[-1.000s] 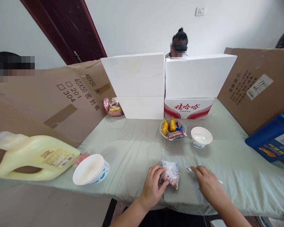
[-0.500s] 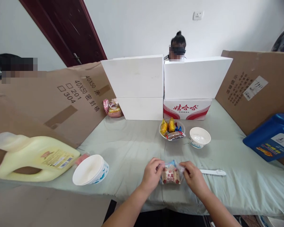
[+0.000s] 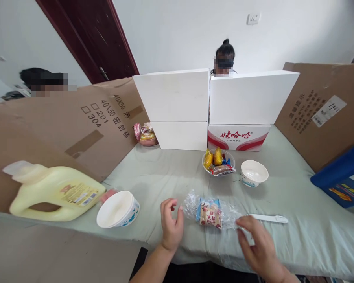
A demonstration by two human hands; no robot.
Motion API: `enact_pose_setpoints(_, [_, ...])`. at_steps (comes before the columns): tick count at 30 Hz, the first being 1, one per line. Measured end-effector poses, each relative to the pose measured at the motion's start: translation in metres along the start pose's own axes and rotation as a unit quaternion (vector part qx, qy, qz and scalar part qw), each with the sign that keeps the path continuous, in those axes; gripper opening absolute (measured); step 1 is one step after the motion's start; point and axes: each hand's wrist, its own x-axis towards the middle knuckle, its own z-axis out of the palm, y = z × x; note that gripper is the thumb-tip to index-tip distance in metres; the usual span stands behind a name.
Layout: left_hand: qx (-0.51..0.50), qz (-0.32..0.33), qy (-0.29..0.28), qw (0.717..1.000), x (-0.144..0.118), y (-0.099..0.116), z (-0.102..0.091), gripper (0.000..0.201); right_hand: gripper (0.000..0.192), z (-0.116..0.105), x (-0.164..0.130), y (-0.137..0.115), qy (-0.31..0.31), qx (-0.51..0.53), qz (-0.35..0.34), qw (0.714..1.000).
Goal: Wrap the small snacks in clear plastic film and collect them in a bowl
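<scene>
Left hand (image 3: 172,226): spread, fingers curled upward, thumb standing well off from the forefinger, nothing between them. It sits just beside the left end of a clear plastic wrap (image 3: 190,204); whether the thumb brushes the film, cannot tell.

Right hand (image 3: 259,247): thumb and forefinger parted, a visible gap between. Forefinger tip lies at the right end of the wrap, overlapping its edge in this view; cannot tell if it presses on the film or is only above it. Remaining fingers partly hidden.

Packaged snack (image 3: 210,216), blue and tan with red lettering, lies flat on the pale green tablecloth (image 3: 165,173), between the two hands and near the front edge. Crumpled wrap fans out to both sides of it. Neither hand touches the printed packet itself.

White plastic utensil (image 3: 273,219) on the cloth beyond the right hand, its near end close behind the fingers.

Farther back: clear bowl (image 3: 208,170) with wrapped snacks, yellow ones among them; white bowl (image 3: 254,171) just to its right. Well to the left, a larger white paper bowl (image 3: 115,211) near the yellow jug (image 3: 57,194).
</scene>
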Motion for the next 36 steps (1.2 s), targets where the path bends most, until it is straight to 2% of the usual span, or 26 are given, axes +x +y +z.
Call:
enact_pose_setpoints(1, [0.007, 0.077, -0.017, 0.997, 0.000, 0.007, -0.003, 0.016, 0.026, 0.003, 0.002, -0.009, -0.065, 0.028, -0.036, 0.997])
enact_pose_setpoints(2, [0.003, 0.143, -0.064, 0.988, 0.001, 0.014, -0.004, 0.015, 0.024, 0.007, 0.005, -0.016, -0.125, 0.049, -0.062, 0.989])
enact_pose_setpoints(4, [-0.003, 0.213, -0.203, 0.956, 0.002, 0.022, -0.002, 0.018, 0.020, 0.016, 0.011, -0.018, -0.197, 0.053, -0.066, 0.977])
enact_pose_setpoints(6, [0.050, 0.205, -0.311, 0.927, 0.004, 0.023, 0.004, 0.021, 0.021, 0.026, 0.018, -0.007, -0.196, 0.012, -0.013, 0.980])
enact_pose_setpoints(8, [0.141, 0.170, -0.349, 0.911, 0.006, 0.016, 0.010, 0.034, 0.024, 0.034, 0.026, 0.012, -0.173, -0.042, 0.040, 0.983])
enact_pose_setpoints(10, [0.199, 0.149, -0.362, 0.899, 0.007, 0.007, 0.015, 0.054, 0.026, 0.039, 0.032, 0.027, -0.173, -0.079, 0.044, 0.981])
enact_pose_setpoints(12, [0.214, 0.143, -0.368, 0.894, 0.006, -0.001, 0.017, 0.059, 0.025, 0.040, 0.035, 0.032, -0.176, -0.086, 0.025, 0.980])
enact_pose_setpoints(14, [0.206, 0.140, -0.354, 0.902, 0.005, -0.003, 0.015, 0.048, 0.023, 0.037, 0.038, 0.025, -0.159, -0.062, 0.012, 0.985])
enact_pose_setpoints(17, [0.177, 0.142, -0.302, 0.926, 0.002, 0.006, 0.007, 0.022, 0.025, 0.032, 0.040, 0.004, -0.152, 0.016, 0.016, 0.988])
enact_pose_setpoints(20, [0.131, 0.175, -0.279, 0.935, -0.003, 0.020, -0.008, 0.021, 0.033, 0.032, 0.042, -0.009, -0.235, 0.078, 0.021, 0.969])
enact_pose_setpoints(23, [0.091, 0.234, -0.336, 0.908, -0.012, 0.028, -0.025, 0.024, 0.036, 0.034, 0.047, -0.008, -0.295, 0.048, 0.042, 0.953])
enact_pose_setpoints(27, [0.102, 0.260, -0.429, 0.859, -0.027, 0.025, -0.039, 0.022, 0.024, 0.036, 0.052, -0.008, -0.291, -0.017, 0.056, 0.955])
enact_pose_setpoints(29, [0.119, 0.248, -0.440, 0.855, -0.033, 0.021, -0.039, 0.022, 0.022, 0.039, 0.045, -0.015, -0.326, -0.006, 0.035, 0.945])
enact_pose_setpoints(32, [0.132, 0.217, -0.437, 0.863, -0.039, 0.018, -0.036, 0.022, 0.034, 0.052, 0.023, -0.025, -0.370, -0.014, 0.021, 0.929])
enact_pose_setpoints(34, [0.128, 0.198, -0.441, 0.866, -0.041, 0.017, -0.035, 0.023, 0.043, 0.059, 0.009, -0.026, -0.370, -0.036, 0.045, 0.927])
enact_pose_setpoints(36, [0.117, 0.185, -0.452, 0.865, -0.042, 0.018, -0.037, 0.024, 0.041, 0.060, 0.002, -0.024, -0.369, -0.038, 0.084, 0.925])
